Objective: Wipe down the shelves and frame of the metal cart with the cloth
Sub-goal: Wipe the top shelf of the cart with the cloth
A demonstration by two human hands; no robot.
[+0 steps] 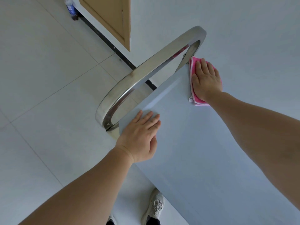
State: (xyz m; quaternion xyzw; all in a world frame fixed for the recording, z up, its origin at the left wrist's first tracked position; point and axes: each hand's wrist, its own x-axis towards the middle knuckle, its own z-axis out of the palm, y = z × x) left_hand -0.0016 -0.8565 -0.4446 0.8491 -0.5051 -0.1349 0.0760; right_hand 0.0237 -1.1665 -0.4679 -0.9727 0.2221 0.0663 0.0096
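The metal cart's top shelf [203, 151] is a smooth pale grey surface that fills the lower right. Its curved steel handle bar [146, 69] arches over the far end. A folded pink cloth [197, 101] lies on the shelf's far right corner, near where the handle joins. My right hand [206, 78] presses flat on the cloth with straight fingers. My left hand [141, 137] rests flat on the shelf's near left corner, beside the handle's lower post, holding nothing.
A white wall stands close behind the cart's far side. A wooden door [112, 18] and dark baseboard [103, 38] lie beyond the handle. A plastic bottle [71, 8] stands on the tiled floor at top left. My shoe [154, 208] is under the shelf's near edge.
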